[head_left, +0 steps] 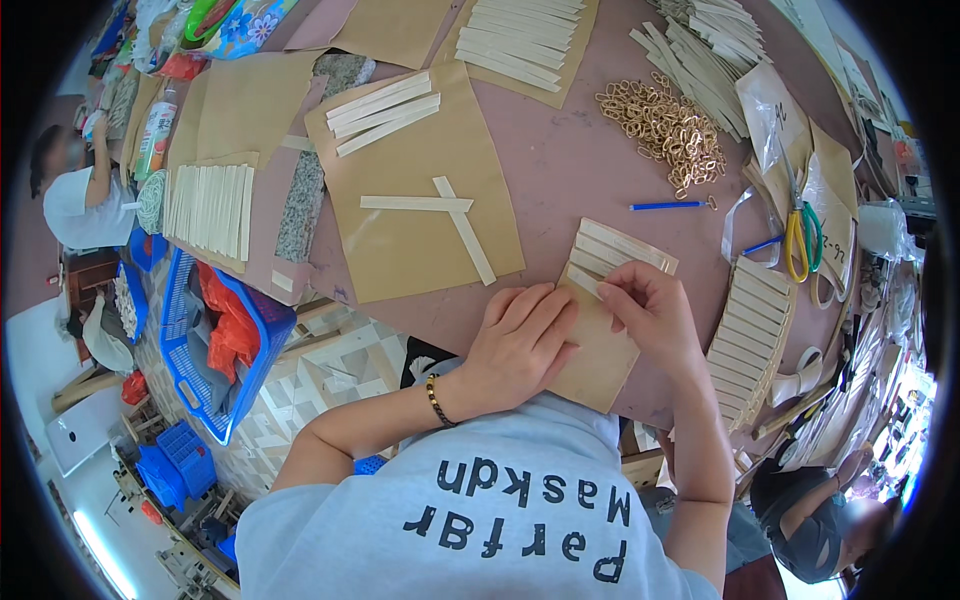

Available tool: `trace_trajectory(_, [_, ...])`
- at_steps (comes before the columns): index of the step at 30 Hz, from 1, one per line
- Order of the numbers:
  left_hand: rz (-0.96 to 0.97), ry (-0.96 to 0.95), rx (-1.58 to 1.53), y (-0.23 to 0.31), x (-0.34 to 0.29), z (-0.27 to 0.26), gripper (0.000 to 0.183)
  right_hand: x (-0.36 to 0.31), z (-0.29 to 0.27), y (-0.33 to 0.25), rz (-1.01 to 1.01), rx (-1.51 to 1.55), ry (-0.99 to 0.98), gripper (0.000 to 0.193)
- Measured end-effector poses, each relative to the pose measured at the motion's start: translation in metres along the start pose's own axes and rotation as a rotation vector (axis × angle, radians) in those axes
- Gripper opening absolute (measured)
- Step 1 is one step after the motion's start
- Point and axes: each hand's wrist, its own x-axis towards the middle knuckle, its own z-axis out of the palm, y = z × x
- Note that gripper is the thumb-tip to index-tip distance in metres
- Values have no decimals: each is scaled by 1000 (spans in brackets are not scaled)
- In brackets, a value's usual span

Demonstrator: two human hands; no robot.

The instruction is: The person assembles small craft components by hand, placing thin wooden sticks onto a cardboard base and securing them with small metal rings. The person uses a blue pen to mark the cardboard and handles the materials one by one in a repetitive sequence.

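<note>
A small brown card (592, 365) lies at the table's near edge in front of me, with several cream strips (622, 246) side by side across its far end. My left hand (520, 345) is closed at the card's left edge, fingers bent and together, thumb over the card. My right hand (650, 310) pinches the end of a cream strip (582, 281) just below that row; the fingers partly hide it. Left of the hands, a larger brown sheet (410, 255) carries two crossed loose strips (415, 204) and several more at its far end.
A pile of gold metal links (665, 125) and a blue pen (665, 206) lie beyond my right hand. Scissors (798, 235) and a strip-covered card (750, 330) are to the right. A blue basket (215, 385) stands at lower left. Other people sit far left and lower right.
</note>
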Motion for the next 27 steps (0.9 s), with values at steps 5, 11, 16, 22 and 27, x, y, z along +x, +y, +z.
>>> trace_trajectory(5, [-20,0,16,1,-1,0,45,5,0,-3,43,-46,-2,14])
trace_trajectory(11, [-25,-21,34,2,0,-1,44,9,0,-6,80,-74,-19,16])
trace_trajectory(16, [-19,-59,83,3,1,0,42,9,-2,-8,93,-85,-33,15])
trace_trajectory(22, [-26,-75,148,5,-2,4,41,-6,-15,-10,107,-1,36,12])
trace_trajectory(27, [-12,-72,159,4,-2,5,44,-22,-29,6,93,-43,132,11])
